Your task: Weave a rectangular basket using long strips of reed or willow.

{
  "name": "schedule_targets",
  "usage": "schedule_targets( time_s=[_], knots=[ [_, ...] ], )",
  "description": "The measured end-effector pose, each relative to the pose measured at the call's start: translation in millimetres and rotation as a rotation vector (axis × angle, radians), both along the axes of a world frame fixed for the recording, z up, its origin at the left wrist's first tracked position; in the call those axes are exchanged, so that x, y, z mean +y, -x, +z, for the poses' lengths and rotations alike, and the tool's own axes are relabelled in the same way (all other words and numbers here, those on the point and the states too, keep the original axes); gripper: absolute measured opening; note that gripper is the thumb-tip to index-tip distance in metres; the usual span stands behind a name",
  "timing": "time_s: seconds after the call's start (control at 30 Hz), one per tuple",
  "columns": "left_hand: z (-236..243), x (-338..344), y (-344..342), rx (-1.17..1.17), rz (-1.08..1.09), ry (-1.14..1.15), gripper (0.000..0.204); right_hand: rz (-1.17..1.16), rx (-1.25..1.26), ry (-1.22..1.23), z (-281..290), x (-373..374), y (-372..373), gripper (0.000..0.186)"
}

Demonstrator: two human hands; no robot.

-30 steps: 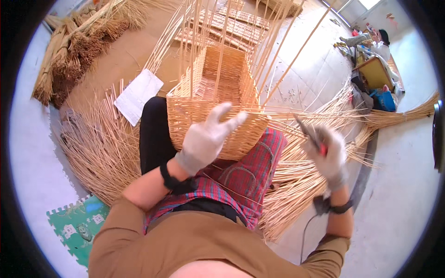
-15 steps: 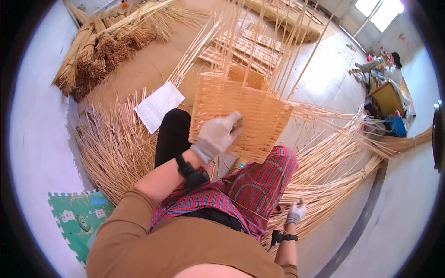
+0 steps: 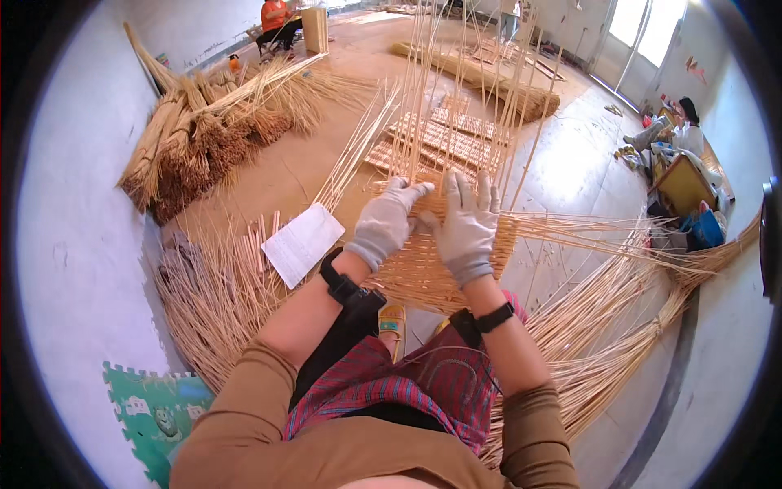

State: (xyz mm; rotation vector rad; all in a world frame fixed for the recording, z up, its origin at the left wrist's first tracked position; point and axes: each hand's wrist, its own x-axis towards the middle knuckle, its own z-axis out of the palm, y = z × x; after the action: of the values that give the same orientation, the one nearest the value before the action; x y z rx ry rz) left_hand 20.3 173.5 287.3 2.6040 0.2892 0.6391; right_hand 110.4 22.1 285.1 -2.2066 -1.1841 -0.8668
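Note:
A half-woven wicker basket (image 3: 419, 273) stands in front of my knees, with long upright stakes (image 3: 415, 98) rising from its rim. More loose strands (image 3: 586, 232) run out from its right side. My gloved left hand (image 3: 384, 218) is closed at the basket's upper left edge, its fingers among the stakes. My gloved right hand (image 3: 467, 231) lies on the upper right of the weave with its fingers stretched upward along the stakes. The hands cover much of the upper weave, and the basket's far side is mostly hidden.
Willow rods (image 3: 607, 334) spread over the floor at right; thinner loose sticks (image 3: 208, 293) lie at left. A white sheet (image 3: 303, 244) is left of the basket. Woven panels (image 3: 456, 134) and tied bundles (image 3: 199, 143) lie beyond. Another person (image 3: 278, 20) sits at far left.
My right hand has come up from the rods at lower right onto the basket's top. My left hand has shifted up to the basket's upper edge. The view has tilted up.

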Motion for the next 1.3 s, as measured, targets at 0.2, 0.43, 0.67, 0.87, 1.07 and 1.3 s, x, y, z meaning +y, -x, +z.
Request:
schedule_targets(
  time_s=[0.2, 0.43, 0.67, 0.87, 1.07, 1.3],
  knots=[
    [30, 4, 1, 0.164, -0.006, 0.002, 0.051, -0.097, -0.024, 0.084, -2, 14, -6, 0.045],
    [-3, 10, 17, -0.271, -0.029, -0.091, 0.043, -0.072, -0.087, 0.035, -5, 1, 15, 0.059],
    [-54, -104, 88, -0.477, -0.096, 1.438, 0.026, 0.472, 1.308, -0.636, -105, -67, 155, 0.053],
    [-54, -94, 108, -0.059, -0.368, 0.983, 0.031, 0.236, 1.478, -0.707, -81, -101, 135, 0.069],
    [-28, -86, 121, 0.424, -0.556, 1.204, 0.029, 0.342, 1.561, -0.426, -92, -114, 128, 0.069],
    [8, -31, 125, 0.029, -0.351, 1.443, 0.015, 0.474, 1.473, 0.021, -66, -127, 145, 0.043]
  ],
)
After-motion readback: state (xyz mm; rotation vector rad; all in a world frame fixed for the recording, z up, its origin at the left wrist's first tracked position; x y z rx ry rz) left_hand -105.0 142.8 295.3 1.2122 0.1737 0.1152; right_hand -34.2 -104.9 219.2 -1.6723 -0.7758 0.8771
